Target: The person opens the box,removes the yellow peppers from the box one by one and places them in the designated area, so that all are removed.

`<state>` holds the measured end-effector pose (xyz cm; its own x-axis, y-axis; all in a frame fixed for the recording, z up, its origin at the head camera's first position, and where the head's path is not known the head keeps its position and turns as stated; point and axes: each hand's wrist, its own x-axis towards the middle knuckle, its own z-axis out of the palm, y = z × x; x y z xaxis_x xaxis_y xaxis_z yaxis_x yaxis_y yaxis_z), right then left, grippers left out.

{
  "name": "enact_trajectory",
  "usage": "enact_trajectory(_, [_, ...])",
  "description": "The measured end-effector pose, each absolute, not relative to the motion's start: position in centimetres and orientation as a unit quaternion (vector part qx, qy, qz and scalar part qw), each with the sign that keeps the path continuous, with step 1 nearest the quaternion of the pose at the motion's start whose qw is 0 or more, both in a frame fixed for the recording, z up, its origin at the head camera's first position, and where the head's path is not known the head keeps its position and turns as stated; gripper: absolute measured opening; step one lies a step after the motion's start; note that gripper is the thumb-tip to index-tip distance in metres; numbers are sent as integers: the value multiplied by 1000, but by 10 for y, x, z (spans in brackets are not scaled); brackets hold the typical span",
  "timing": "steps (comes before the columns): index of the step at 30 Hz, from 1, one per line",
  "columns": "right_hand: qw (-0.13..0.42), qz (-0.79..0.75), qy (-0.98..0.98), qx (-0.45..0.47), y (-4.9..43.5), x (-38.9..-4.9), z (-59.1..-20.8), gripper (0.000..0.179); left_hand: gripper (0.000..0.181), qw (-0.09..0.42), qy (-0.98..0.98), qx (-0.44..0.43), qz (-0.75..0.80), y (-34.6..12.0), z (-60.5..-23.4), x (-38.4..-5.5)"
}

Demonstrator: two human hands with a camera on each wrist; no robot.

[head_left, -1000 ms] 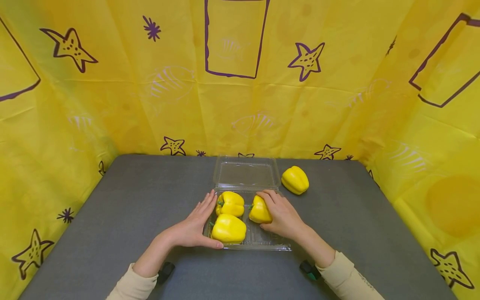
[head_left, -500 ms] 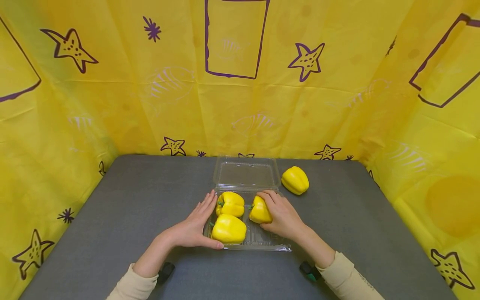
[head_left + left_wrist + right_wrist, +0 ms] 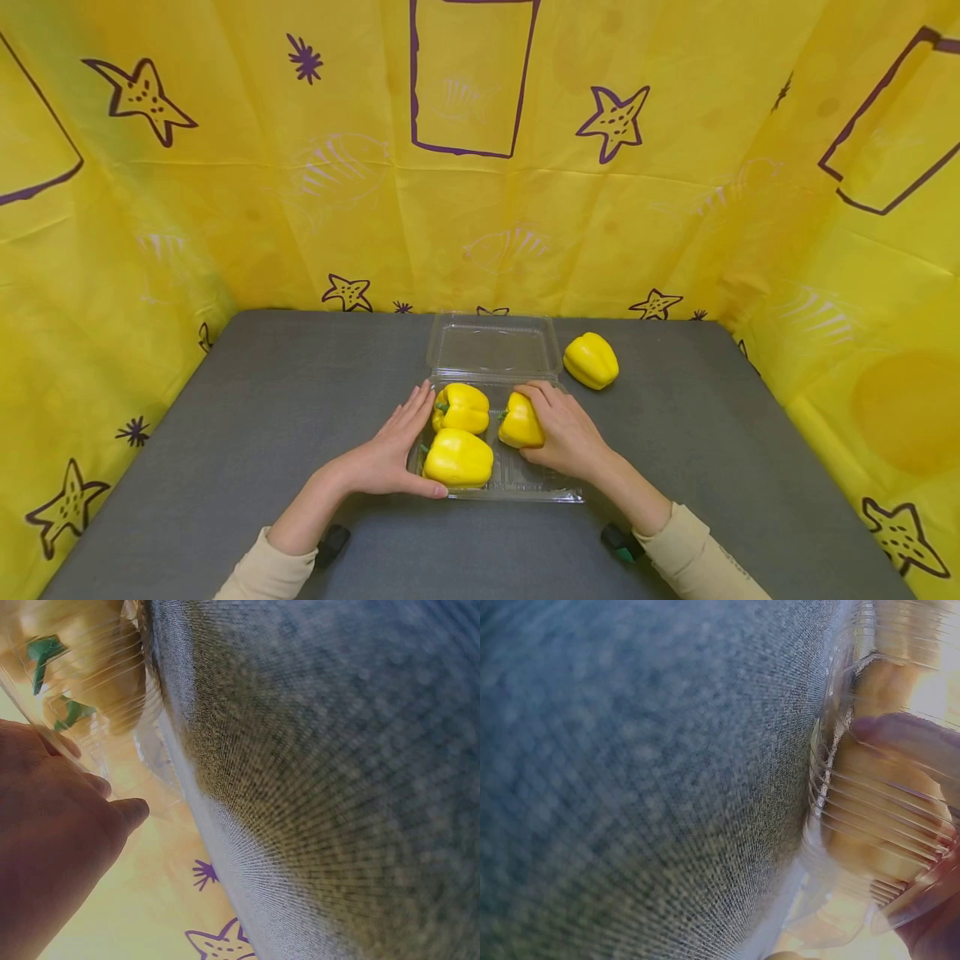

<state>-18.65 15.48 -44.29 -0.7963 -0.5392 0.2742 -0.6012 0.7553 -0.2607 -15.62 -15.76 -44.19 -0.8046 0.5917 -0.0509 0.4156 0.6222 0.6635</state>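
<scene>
A clear plastic clamshell container (image 3: pixel 525 494) lies open on the table, its lid (image 3: pixel 491 348) folded back. Two yellow bell peppers fill its left half, one behind (image 3: pixel 462 408) and one in front (image 3: pixel 458 457). My right hand (image 3: pixel 566 429) grips a third yellow bell pepper (image 3: pixel 519 422) inside the back right part, fingers over its far side and thumb at the near side. Along the container's left side rests my left hand (image 3: pixel 384 458), fingers extended and thumb at the front left corner. In the left wrist view, green stems (image 3: pixel 46 649) show through the ribbed plastic wall.
Another yellow bell pepper (image 3: pixel 591 361) lies on the dark grey table (image 3: pixel 300 375), right of the lid. A yellow cloth (image 3: pixel 480 208) printed with stars and fish hangs behind the table and on both sides.
</scene>
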Motion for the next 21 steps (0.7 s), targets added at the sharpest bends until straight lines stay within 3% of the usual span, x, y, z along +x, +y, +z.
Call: enact_trajectory(21, [118, 225, -923, 289, 156, -183, -436, 87, 130, 133, 891, 282, 330, -157, -441, -156])
